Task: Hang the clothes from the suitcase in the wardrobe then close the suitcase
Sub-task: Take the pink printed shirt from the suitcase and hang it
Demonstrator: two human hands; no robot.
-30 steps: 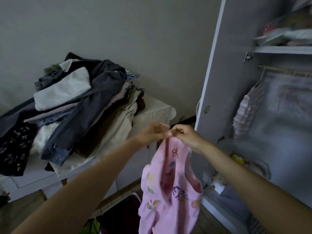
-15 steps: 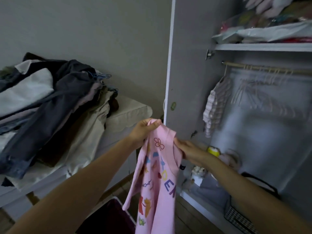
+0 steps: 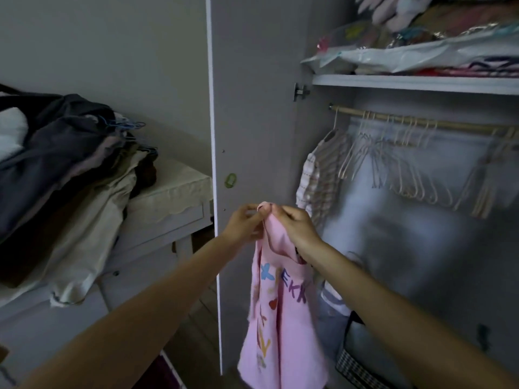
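A small pink shirt [image 3: 283, 318] with coloured letters hangs in front of the open wardrobe [image 3: 252, 108]. My left hand [image 3: 243, 224] pinches its top edge from the left. My right hand [image 3: 295, 226] grips the same top edge from the right, the two hands close together. Above and to the right runs the wooden rail [image 3: 421, 123] with several empty pale hangers [image 3: 407, 169] and one striped garment [image 3: 320, 178] at its left end. A dark maroon corner [image 3: 164, 372] at the bottom edge may be the suitcase; most of it is out of view.
A pile of dark and beige clothes [image 3: 64, 169] lies on a white table [image 3: 168, 197] at the left. The wardrobe door's white edge [image 3: 214, 192] stands between table and wardrobe. A shelf [image 3: 415, 82] above the rail carries bagged items. Bags [image 3: 359, 357] sit on the wardrobe floor.
My view has swung right toward the wardrobe. My hands, spread apart on the shirt half a second ago, have come together at its top edge and risen.
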